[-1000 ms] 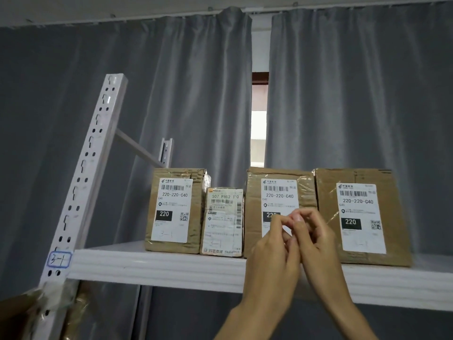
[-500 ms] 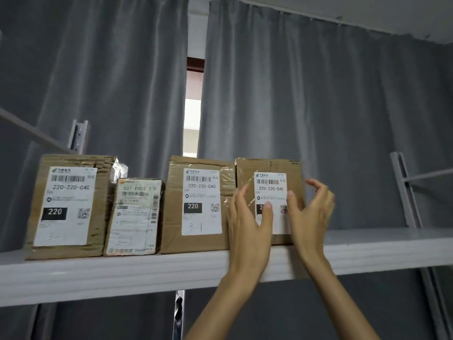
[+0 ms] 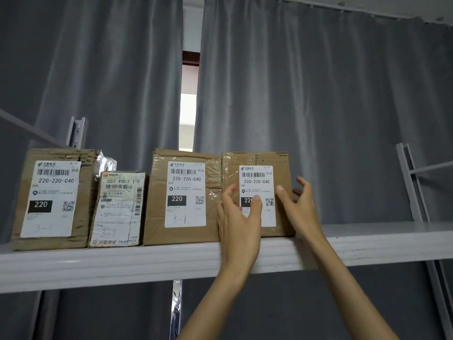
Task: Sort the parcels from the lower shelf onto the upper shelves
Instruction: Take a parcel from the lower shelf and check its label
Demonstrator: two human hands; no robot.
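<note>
1. The step in hand looks like squaring the rightmost parcel point(image 3: 256, 192) on the upper shelf point(image 3: 367, 244); best nudged gently until flush with the neighbouring parcel point(image 3: 183, 197) to its left, label facing out.
2. The left hand point(image 3: 239, 222) lies flat on the rightmost parcel's front, fingers straight, gripping nothing.
3. The right hand point(image 3: 297, 207) cups its right edge, fingers spread and loosely bent; firm contact is unclear.

Your left hand point(image 3: 241, 217) covers the right box's point(image 3: 282, 165) label bottom; the small print is unreadable; the shelf point(image 3: 98, 263) runs off both sides.
</note>
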